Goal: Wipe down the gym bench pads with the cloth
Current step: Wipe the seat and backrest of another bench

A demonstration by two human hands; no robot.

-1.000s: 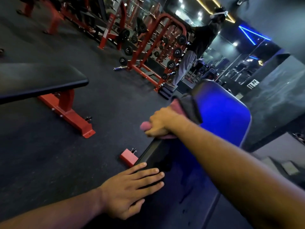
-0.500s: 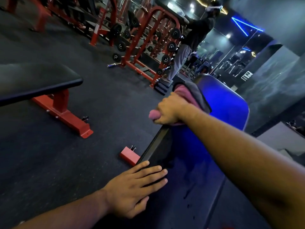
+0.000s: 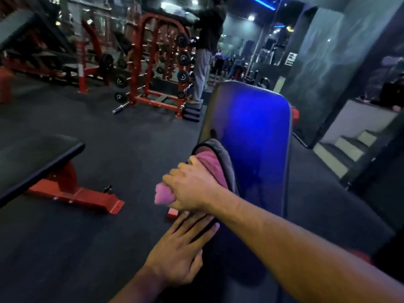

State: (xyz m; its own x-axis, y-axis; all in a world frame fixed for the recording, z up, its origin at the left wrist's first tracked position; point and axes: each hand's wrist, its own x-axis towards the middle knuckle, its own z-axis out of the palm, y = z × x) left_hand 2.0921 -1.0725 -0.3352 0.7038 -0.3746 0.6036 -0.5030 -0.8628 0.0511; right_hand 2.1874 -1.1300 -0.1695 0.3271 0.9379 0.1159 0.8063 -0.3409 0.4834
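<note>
Since the earlier frames, the right hand [image 3: 192,186] has drawn the pink and grey folded cloth [image 3: 215,165] back down the long dark glossy bench pad [image 3: 251,136], closer to the left hand [image 3: 181,256].

Head view: the right hand grips the cloth in curled fingers at the left edge of this pad, and a pink end hangs over the edge. The left hand lies flat with fingers spread, just below the right one on the same edge. I think the hanging end may slip off, or the wiping hand may bump the resting fingers. A black flat bench [image 3: 37,162] stands well apart, left of the pad.
</note>
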